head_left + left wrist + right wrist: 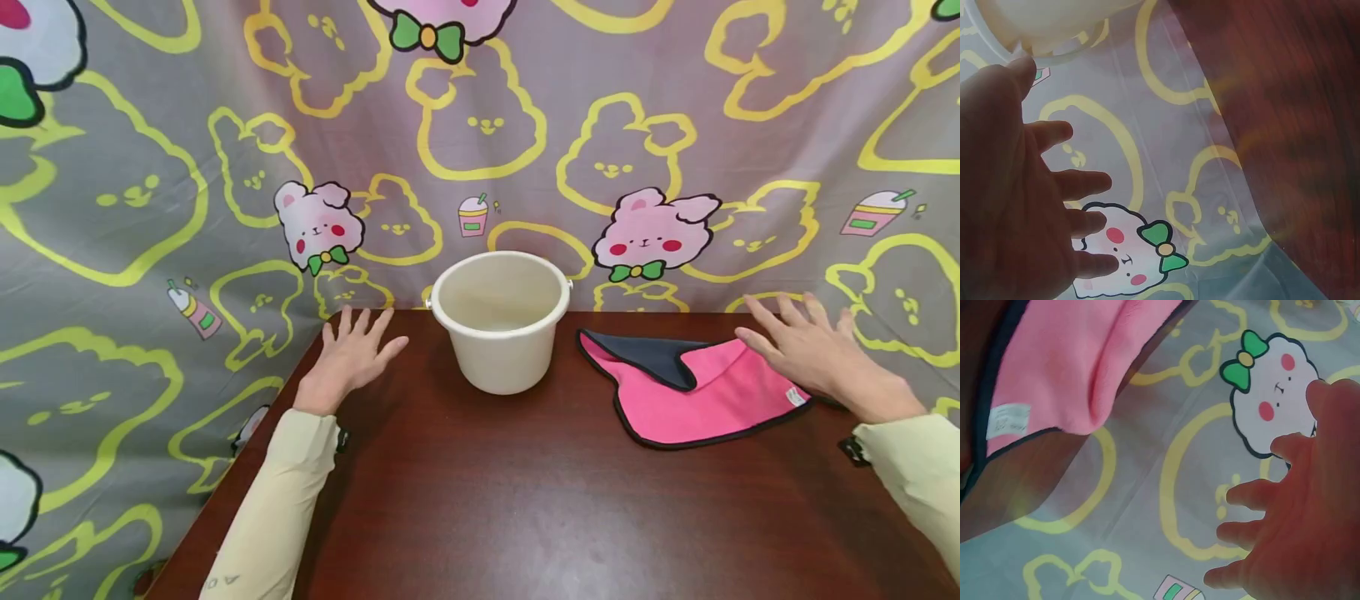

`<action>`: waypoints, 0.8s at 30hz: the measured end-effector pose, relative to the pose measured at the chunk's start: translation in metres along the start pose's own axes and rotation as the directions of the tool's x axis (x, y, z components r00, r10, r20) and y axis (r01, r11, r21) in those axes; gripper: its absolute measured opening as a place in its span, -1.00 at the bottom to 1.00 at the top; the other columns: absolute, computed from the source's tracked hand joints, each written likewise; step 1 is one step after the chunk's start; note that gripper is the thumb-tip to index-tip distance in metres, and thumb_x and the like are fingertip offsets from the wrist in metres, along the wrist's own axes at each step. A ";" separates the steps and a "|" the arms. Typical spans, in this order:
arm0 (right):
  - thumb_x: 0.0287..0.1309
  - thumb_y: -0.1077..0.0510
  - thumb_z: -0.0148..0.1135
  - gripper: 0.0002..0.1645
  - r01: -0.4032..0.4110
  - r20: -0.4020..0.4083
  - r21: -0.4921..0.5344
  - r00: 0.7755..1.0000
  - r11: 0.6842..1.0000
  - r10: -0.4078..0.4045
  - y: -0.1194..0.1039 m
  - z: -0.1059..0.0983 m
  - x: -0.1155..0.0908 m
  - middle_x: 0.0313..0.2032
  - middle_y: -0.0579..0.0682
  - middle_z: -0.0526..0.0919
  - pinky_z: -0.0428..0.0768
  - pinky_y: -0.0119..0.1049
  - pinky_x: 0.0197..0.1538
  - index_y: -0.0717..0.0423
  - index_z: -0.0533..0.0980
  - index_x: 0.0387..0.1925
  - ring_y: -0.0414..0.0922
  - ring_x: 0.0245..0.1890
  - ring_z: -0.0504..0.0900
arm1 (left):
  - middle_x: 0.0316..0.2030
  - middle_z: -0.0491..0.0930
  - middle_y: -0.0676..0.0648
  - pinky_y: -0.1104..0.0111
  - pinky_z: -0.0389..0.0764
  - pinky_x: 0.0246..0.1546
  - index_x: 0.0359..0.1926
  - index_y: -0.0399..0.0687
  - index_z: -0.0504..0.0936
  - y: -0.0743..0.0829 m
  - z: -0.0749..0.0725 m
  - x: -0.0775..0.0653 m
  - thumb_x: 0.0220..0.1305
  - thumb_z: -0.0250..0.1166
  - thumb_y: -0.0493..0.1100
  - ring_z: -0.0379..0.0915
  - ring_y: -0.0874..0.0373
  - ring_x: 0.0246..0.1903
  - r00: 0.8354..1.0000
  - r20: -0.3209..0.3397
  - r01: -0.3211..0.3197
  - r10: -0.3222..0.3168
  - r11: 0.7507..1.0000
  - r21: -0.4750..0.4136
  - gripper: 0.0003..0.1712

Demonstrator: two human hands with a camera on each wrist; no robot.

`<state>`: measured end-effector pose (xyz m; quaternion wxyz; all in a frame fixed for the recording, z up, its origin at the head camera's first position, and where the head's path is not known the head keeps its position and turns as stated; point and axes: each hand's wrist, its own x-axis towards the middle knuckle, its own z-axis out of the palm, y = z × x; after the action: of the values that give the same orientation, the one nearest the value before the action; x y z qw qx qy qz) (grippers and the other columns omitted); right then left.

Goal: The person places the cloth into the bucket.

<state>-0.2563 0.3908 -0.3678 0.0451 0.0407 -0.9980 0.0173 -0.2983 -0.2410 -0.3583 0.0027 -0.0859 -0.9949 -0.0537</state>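
A cream plastic bucket (pixel 504 354) stands upright near the table's back edge, its inside facing me. To its left my left hand (pixel 348 358) is spread palm down, fingers straight and holding nothing. On the right lies a pink cloth (pixel 690 400) with black edging, its back left part folded over to show a dark underside. My right hand (pixel 813 350) is spread over the cloth's right end, overlapping it in the head view. In the right wrist view the right hand (pixel 1310 512) has its fingers apart, with the cloth's white tag (pixel 1009 420) in sight.
The dark brown wooden table (pixel 480 500) reaches back to a grey curtain (pixel 495 200) printed with yellow outlines and pink rabbits. This curtain also hangs along the table's left side. Knobs for a handle stick out on both sides of the bucket's rim.
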 end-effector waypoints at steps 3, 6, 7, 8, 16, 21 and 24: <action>0.28 -0.55 -0.35 0.06 0.006 -0.001 0.010 1.000 1.000 -0.006 -0.004 0.000 0.002 0.35 0.48 0.01 -0.33 0.63 0.15 -0.02 -0.18 0.56 0.50 0.36 -0.19 | 0.53 -0.14 -0.32 -0.37 -0.32 0.36 0.57 0.15 -0.14 0.003 0.000 0.000 0.34 -0.32 0.53 -0.53 -0.38 0.50 1.000 -0.014 -0.006 0.006 1.000 -0.021 -0.04; 0.29 -0.54 -0.35 0.06 -0.001 0.005 0.017 1.000 1.000 0.001 -0.006 0.001 0.003 0.36 0.48 -0.01 -0.33 0.63 0.16 -0.01 -0.18 0.56 0.48 0.36 -0.18 | 0.52 -0.08 -0.31 -0.37 -0.31 0.37 0.57 0.15 -0.11 0.008 -0.001 0.002 0.34 -0.32 0.53 -0.47 -0.38 0.50 0.999 -0.043 -0.023 0.020 0.998 -0.051 -0.04; 0.29 -0.54 -0.35 0.06 -0.006 0.009 0.020 1.000 1.000 0.006 -0.006 0.001 0.003 0.37 0.48 -0.02 -0.33 0.63 0.16 0.00 -0.19 0.56 0.47 0.36 -0.18 | 0.52 -0.06 -0.31 -0.37 -0.29 0.37 0.57 0.14 -0.09 0.010 -0.002 0.002 0.35 -0.32 0.53 -0.45 -0.38 0.51 0.998 -0.056 -0.029 0.026 0.998 -0.063 -0.05; 0.29 -0.54 -0.35 0.06 -0.010 0.010 0.023 1.000 1.000 0.009 -0.006 0.002 0.003 0.37 0.48 -0.03 -0.32 0.63 0.16 0.01 -0.19 0.55 0.47 0.35 -0.18 | 0.52 -0.04 -0.30 -0.37 -0.28 0.37 0.57 0.13 -0.07 0.011 -0.003 0.002 0.35 -0.32 0.53 -0.43 -0.38 0.51 0.997 -0.067 -0.035 0.030 0.997 -0.073 -0.05; 0.37 -0.46 -0.35 0.00 -0.012 -0.006 0.127 1.000 0.992 0.013 -0.011 0.009 0.005 0.38 0.53 -0.01 -0.17 0.58 0.17 0.07 -0.18 0.55 0.52 0.35 -0.14 | 0.51 0.01 -0.25 -0.37 -0.14 0.36 0.56 0.13 -0.06 0.021 -0.001 0.000 0.36 -0.30 0.51 -0.31 -0.37 0.50 0.994 -0.098 -0.062 0.042 0.977 -0.206 -0.07; 0.37 -0.45 -0.32 0.02 -0.022 0.022 0.164 1.000 0.986 0.019 -0.017 0.016 0.004 0.37 0.56 0.01 -0.18 0.57 0.22 0.16 -0.14 0.53 0.56 0.34 -0.10 | 0.53 0.00 -0.20 -0.27 -0.06 0.41 0.56 0.11 -0.08 0.026 0.003 -0.005 0.37 -0.30 0.50 -0.23 -0.31 0.51 0.995 -0.095 -0.066 0.039 0.952 -0.299 -0.07; 0.37 -0.45 -0.31 0.02 -0.025 0.027 0.194 0.999 0.981 0.020 -0.021 0.019 0.004 0.36 0.59 0.02 -0.17 0.57 0.23 0.18 -0.14 0.53 0.58 0.33 -0.09 | 0.52 0.01 -0.19 -0.21 0.01 0.42 0.56 0.11 -0.08 0.029 0.007 -0.005 0.38 -0.28 0.49 -0.15 -0.26 0.50 0.991 -0.127 -0.084 0.042 0.935 -0.344 -0.07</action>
<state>-0.2598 0.3689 -0.3857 0.0282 0.0340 -0.9924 0.1145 -0.2880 -0.2129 -0.3619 0.0476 -0.1135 -0.9644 -0.2340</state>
